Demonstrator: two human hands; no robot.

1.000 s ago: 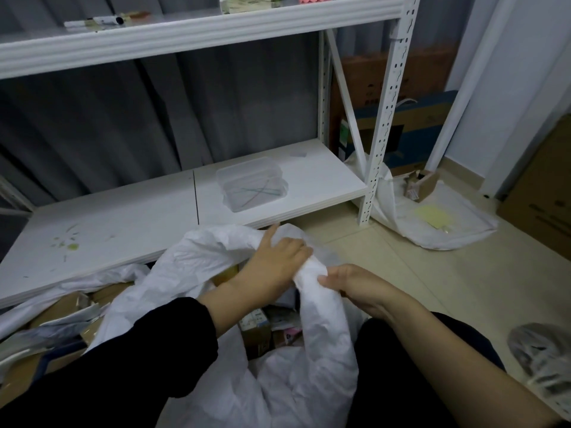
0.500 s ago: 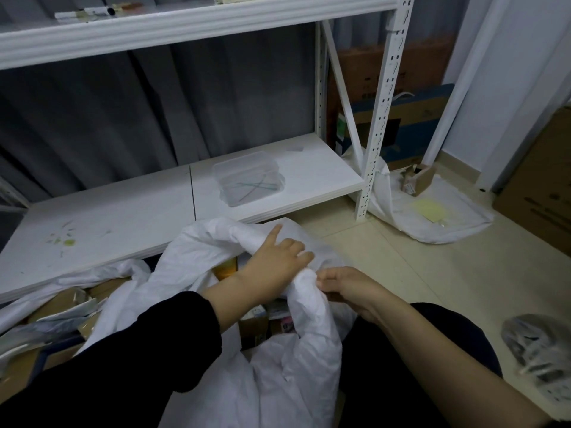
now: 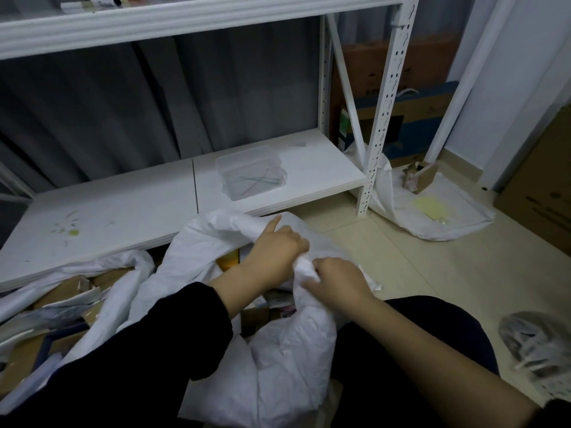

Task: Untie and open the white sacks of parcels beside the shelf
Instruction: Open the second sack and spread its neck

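Right hand (image 3: 336, 281) nearer left hand (image 3: 278, 251), sack (image 3: 290, 350) bunched between

From my end, the middle sack (image 3: 191, 273) sits at centre frame on the floor against the shelf (image 3: 123, 199). It is crinkled white woven plastic, its mouth partly gaping with parcels (image 3: 262, 310) showing inside. Its near edge is bunched into a twist, gripped by the left hand (image 3: 278, 251) and right hand (image 3: 336, 282). The left sack (image 3: 136, 264), at lower left, lies slack and open over cardboard boxes (image 3: 71, 288). The right sack (image 3: 457, 217) lies flattened at centre right.
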